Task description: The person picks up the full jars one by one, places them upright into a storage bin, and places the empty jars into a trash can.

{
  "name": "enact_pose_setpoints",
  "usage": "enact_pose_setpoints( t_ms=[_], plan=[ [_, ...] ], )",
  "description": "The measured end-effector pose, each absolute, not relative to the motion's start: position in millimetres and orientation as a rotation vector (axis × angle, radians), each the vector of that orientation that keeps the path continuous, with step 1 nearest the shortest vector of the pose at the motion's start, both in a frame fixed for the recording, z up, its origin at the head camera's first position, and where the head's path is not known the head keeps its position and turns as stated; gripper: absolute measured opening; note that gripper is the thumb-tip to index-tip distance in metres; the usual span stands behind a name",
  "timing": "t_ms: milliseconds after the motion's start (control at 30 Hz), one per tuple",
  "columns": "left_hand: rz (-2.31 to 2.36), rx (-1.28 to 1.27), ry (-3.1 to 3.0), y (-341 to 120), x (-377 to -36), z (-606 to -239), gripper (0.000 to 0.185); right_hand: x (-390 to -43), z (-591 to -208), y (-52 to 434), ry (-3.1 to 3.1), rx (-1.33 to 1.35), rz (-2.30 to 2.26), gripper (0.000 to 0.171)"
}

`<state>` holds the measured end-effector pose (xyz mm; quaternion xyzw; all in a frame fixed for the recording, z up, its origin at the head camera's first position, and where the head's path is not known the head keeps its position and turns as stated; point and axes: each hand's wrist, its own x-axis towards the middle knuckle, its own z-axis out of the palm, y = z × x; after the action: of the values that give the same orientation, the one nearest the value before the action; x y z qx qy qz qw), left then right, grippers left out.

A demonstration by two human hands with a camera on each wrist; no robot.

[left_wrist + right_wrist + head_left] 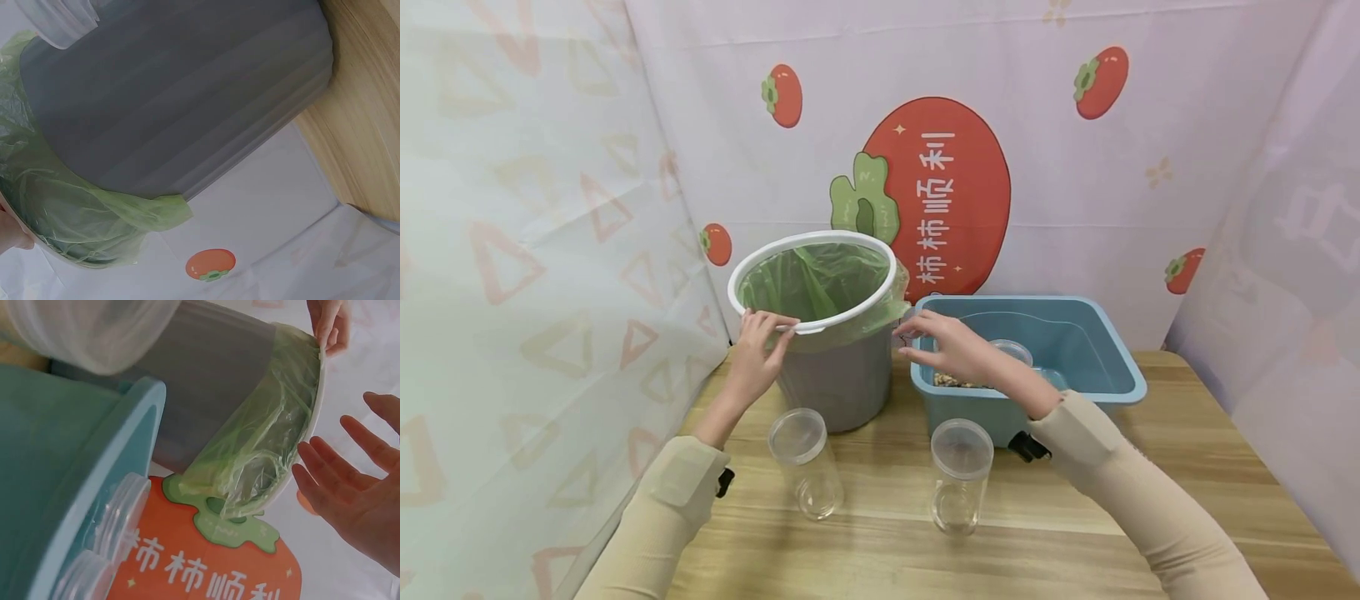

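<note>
Wooden table (1187, 467) holds everything, with a cloth wall (1150, 208) of red fruit pictures behind it. On the right sits a blue tub (1105, 367) with clear lids and some bits inside. Two clear jars (806, 463) stand near the person, one in front of the bin and one in front of the tub. They stand between the person and both.

Far left of the tub, touching it, is the grey bin (838, 375) with a green bag (820, 283) and a white ring (815, 241) on top.

Left hand (758, 350) pinches the ring's near edge. Right hand (951, 346) is flat and open, holding nothing, just beside the ring's right edge, over the tub.
</note>
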<state>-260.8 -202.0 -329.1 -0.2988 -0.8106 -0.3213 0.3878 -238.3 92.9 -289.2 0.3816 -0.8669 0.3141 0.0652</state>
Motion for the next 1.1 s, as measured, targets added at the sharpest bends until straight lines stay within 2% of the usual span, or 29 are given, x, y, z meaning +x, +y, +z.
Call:
enact_pose_setpoints(
  t_ms=[600, 1100],
  plan=[
    [-0.841, -0.735, -2.115, -202, -260, -327, 0.01, -198, -324, 115, -2.539, 1.271, 0.981, 0.029],
    [-0.839, -0.737, -2.118, -203, -259, -326, 0.009, -173, -358, 134, -2.526, 1.198, 0.928, 0.027]
  ],
)
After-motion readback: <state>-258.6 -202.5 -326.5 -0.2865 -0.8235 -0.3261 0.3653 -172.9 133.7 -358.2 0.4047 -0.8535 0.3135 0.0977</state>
